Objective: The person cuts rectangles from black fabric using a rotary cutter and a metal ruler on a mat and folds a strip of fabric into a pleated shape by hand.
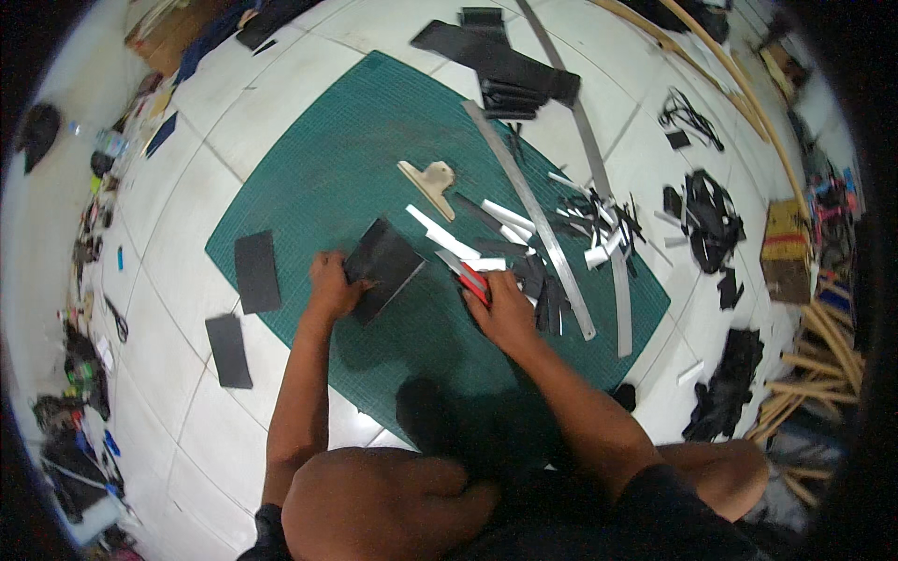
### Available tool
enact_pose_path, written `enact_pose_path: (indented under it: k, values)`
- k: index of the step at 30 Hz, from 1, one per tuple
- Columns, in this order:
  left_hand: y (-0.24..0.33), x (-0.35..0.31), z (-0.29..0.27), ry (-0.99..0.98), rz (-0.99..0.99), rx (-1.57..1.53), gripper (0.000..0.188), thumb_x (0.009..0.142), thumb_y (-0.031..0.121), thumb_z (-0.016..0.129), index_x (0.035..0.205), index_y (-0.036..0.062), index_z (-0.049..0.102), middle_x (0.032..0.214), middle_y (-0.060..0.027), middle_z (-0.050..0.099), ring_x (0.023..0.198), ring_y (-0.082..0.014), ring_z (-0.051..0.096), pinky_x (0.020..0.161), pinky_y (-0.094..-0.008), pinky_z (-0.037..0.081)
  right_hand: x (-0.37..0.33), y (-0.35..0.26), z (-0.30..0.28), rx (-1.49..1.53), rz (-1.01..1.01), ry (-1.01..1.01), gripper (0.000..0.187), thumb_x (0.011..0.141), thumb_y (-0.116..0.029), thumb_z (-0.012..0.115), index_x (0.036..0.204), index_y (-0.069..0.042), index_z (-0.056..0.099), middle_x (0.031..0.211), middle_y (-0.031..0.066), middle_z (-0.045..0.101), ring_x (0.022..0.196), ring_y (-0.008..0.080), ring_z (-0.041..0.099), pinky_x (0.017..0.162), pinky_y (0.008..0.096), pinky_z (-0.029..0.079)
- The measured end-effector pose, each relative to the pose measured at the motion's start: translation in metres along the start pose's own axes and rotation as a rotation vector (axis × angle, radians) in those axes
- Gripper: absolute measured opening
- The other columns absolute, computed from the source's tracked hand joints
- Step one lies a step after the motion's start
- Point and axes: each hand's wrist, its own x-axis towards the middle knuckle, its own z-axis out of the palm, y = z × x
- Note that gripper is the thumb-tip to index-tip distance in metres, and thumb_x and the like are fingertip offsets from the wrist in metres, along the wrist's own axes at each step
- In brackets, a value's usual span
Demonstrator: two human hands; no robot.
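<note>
My left hand [335, 284] grips the left edge of a black rectangular sheet [385, 266], thumb on top, over the green cutting mat [299, 168]. A pale edge shows along the sheet's lower right side. In my right hand [505, 309] is a red utility knife [474, 280], its blade pointing up and left, a little right of the sheet and apart from it. White and black offcut strips [510, 220] lie just beyond the knife. A beige bulldog-shaped clip [430, 187] rests on the mat farther off. Two dark rectangular pieces [257, 271] lie at the left, one on the mat's edge.
A steel ruler [533, 220] crosses the mat's right side, with a longer metal strip [599, 159] beyond it. Folded black material [500, 65] lies at the far edge. Black scraps [711, 224] and wooden sticks [814, 374] are at the right; clutter lines the left wall.
</note>
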Motion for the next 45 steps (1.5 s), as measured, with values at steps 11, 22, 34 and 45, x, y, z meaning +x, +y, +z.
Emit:
enact_pose_path:
  k: [11, 22, 34, 45]
  values:
    - [-0.003, 0.007, 0.002, -0.112, 0.112, -0.007, 0.046, 0.073, 0.027, 0.084, 0.102, -0.0034, 0.065, 0.105, -0.0240, 0.065, 0.097, -0.0427, 0.064, 0.085, -0.0473, 0.049, 0.027, 0.033, 0.000, -0.296, 0.114, 0.373, 0.039, 0.083, -0.030, 0.071, 0.111, -0.007, 0.057, 0.103, 0.0158, 0.058, 0.097, 0.0356, 0.059, 0.080, 0.0505, 0.043]
    - [0.036, -0.042, -0.023, -0.308, -0.400, -1.318, 0.041, 0.086, 0.016, 0.075, 0.121, 0.0011, 0.062, 0.118, -0.0094, 0.067, 0.107, -0.0247, 0.063, 0.096, -0.0395, 0.046, -0.008, -0.052, 0.028, 0.756, 0.324, -0.344, 0.067, 0.082, -0.042, 0.079, 0.128, -0.001, 0.054, 0.116, 0.0176, 0.064, 0.113, 0.0328, 0.060, 0.099, 0.0439, 0.045]
    - [0.063, -0.083, 0.040, -0.114, -0.264, -0.769, 0.038, 0.093, 0.021, 0.064, 0.121, -0.0029, 0.058, 0.111, -0.0198, 0.068, 0.100, -0.0324, 0.066, 0.089, -0.0426, 0.049, 0.032, -0.043, 0.084, 0.435, 0.347, -0.286, 0.040, 0.093, -0.024, 0.060, 0.119, 0.005, 0.052, 0.114, 0.0275, 0.063, 0.105, 0.0407, 0.063, 0.090, 0.0464, 0.048]
    - [0.056, -0.082, 0.017, 0.265, -0.099, -0.973, 0.026, 0.099, 0.021, 0.058, 0.115, 0.0001, 0.057, 0.116, -0.0182, 0.064, 0.110, -0.0322, 0.062, 0.098, -0.0447, 0.044, 0.016, -0.081, 0.065, 0.529, 0.073, -0.197, 0.041, 0.102, -0.024, 0.051, 0.130, 0.001, 0.034, 0.122, 0.0240, 0.058, 0.113, 0.0340, 0.060, 0.096, 0.0447, 0.045]
